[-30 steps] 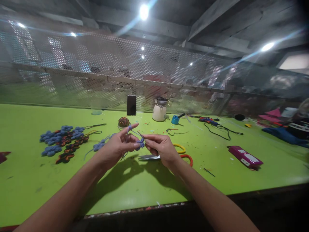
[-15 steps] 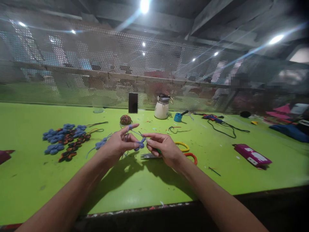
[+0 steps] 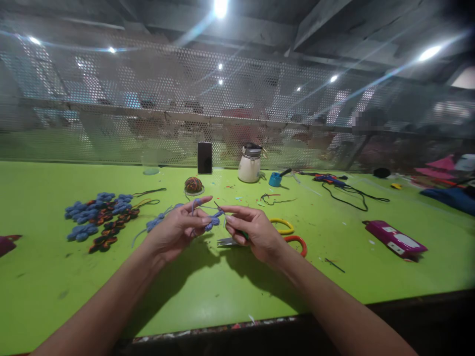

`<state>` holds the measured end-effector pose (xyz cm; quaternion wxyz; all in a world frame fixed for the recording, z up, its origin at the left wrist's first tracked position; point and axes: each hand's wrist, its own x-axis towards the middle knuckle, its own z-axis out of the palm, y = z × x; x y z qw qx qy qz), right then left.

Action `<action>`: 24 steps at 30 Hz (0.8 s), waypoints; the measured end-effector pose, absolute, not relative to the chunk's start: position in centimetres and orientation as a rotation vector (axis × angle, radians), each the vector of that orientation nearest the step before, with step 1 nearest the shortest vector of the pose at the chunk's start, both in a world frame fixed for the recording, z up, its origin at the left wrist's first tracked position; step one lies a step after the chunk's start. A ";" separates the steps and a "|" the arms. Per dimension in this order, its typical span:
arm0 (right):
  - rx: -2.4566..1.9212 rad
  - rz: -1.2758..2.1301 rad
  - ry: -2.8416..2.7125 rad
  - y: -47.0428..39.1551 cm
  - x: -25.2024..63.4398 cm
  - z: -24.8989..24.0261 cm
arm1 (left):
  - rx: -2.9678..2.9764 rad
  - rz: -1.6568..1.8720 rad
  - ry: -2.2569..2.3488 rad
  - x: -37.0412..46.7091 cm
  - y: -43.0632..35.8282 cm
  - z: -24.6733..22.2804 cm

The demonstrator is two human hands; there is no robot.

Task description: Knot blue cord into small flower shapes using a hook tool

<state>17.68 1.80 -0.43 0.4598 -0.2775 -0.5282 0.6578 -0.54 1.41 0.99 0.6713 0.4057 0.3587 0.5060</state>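
My left hand (image 3: pixel 187 220) pinches a small blue crochet piece (image 3: pixel 212 223) between thumb and fingers, with blue yarn wrapped round its raised index finger. My right hand (image 3: pixel 252 228) is closed on a crochet hook (image 3: pixel 217 204); its thin shaft crosses the yarn at the piece, and a bit of green handle shows in the palm. Scissors (image 3: pixel 295 243) with orange and yellow handles lie under my right hand, partly hidden by it. Left of my left hand lie blue crocheted flowers (image 3: pixel 82 231) and dark orange-and-black ones (image 3: pixel 106 236).
A multicoloured yarn ball (image 3: pixel 193 185), a phone (image 3: pixel 204 158), a white jar (image 3: pixel 249 168) and a blue pot (image 3: pixel 275 179) stand at the back. A purple pouch-like packet (image 3: pixel 394 238) and a corded tool (image 3: pixel 330 180) lie right. Perforated mesh (image 3: pixel 237 118) rises behind the green table (image 3: pixel 200 291).
My left index finger has come down slightly, and the hook's tip now stands up more clearly above the blue piece. The view has shifted a little.
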 end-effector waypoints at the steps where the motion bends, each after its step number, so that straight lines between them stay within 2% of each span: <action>1: -0.684 1.614 -1.292 1.8 17.6 -0.5 | 0.904 1.146 0.805 -0.5 1.4 0.9; 6: -0.718 1.542 -1.302 1.9 17.5 -0.5 | 0.882 1.154 0.805 -0.3 1.2 0.9; 13: -0.833 1.204 -1.563 2.0 18.1 -0.1 | 0.961 1.141 0.809 -0.4 1.1 1.4; 24: -0.796 1.385 -1.430 1.9 17.9 -0.4 | 0.950 1.041 0.763 -0.6 1.2 1.5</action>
